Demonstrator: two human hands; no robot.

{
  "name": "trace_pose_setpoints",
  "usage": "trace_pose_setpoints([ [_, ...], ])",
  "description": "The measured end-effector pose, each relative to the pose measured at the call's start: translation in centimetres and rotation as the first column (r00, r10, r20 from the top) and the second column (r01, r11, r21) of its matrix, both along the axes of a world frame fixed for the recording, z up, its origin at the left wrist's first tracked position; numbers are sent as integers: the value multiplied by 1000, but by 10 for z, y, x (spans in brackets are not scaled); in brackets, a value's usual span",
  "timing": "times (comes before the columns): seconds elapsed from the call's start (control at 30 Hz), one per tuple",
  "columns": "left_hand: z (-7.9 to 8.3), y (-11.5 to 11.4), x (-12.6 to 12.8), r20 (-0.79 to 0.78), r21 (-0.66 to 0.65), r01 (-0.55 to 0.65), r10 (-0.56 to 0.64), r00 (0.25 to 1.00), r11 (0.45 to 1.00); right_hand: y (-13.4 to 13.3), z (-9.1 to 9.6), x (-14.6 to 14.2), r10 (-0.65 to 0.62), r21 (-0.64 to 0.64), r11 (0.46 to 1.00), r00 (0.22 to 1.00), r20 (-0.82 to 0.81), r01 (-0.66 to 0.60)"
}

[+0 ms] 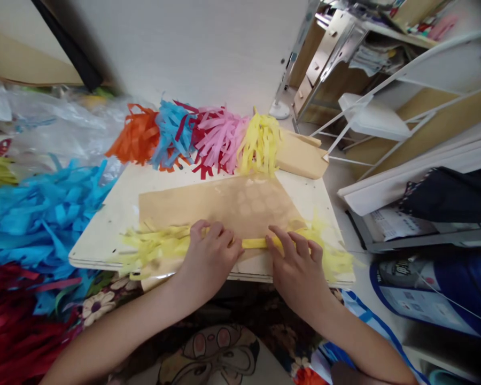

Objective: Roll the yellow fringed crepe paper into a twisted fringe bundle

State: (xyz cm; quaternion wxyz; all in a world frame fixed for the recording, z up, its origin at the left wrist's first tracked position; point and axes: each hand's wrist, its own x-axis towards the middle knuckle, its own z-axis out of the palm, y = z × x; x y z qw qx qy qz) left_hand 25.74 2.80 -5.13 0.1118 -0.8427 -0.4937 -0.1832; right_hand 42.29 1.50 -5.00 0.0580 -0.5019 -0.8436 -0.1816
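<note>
A length of yellow fringed tissue paper [254, 243] lies across the front of a brown paper sheet [184, 200], its cut strips fanning out at both ends. My left hand [212, 254] has its fingers curled down on the narrow uncut middle of the yellow paper. A short way to the right, my right hand [294, 251] presses the same band with bent fingers. Between the hands the band looks flat and tightly rolled or folded. The fingertips of both hands are partly hidden against the paper.
Orange [138, 136], blue [174, 131], pink [222, 139] and yellow tassels [260, 141] line the back of the wooden board [104, 230], beside folded brown paper [302, 155]. Blue tissue fringe [44, 208] and dark red fringe [20, 326] are heaped at left. A white folding chair [374, 117] stands at right.
</note>
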Motion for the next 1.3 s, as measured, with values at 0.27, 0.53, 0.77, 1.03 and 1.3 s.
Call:
trace_pose_setpoints([
  [0.27, -6, 3, 1, 16, -43, 85, -85, 996, 995, 18, 0, -14, 136, -172, 970, 969, -208, -173],
  [0.53, -8, 5, 6, -70, 4, 60, -59, 996, 998, 28, -3, -11, 167, -199, 959, 970, -178, -201],
  [0.77, -10, -2, -6, -77, -1, -52, 51, 996, 999, 29, 0, 1, 119, -85, 989, 993, -23, -121],
  [1.03, -7, -5, -2, -40, 31, -70, 71, 997, 997, 30, 9, 1, 178, -126, 977, 983, 34, -173],
  [1.3, -8, -4, -5, -24, -67, -104, 103, 994, 992, 36, 1, -13, 307, -180, 932, 949, -66, -314],
])
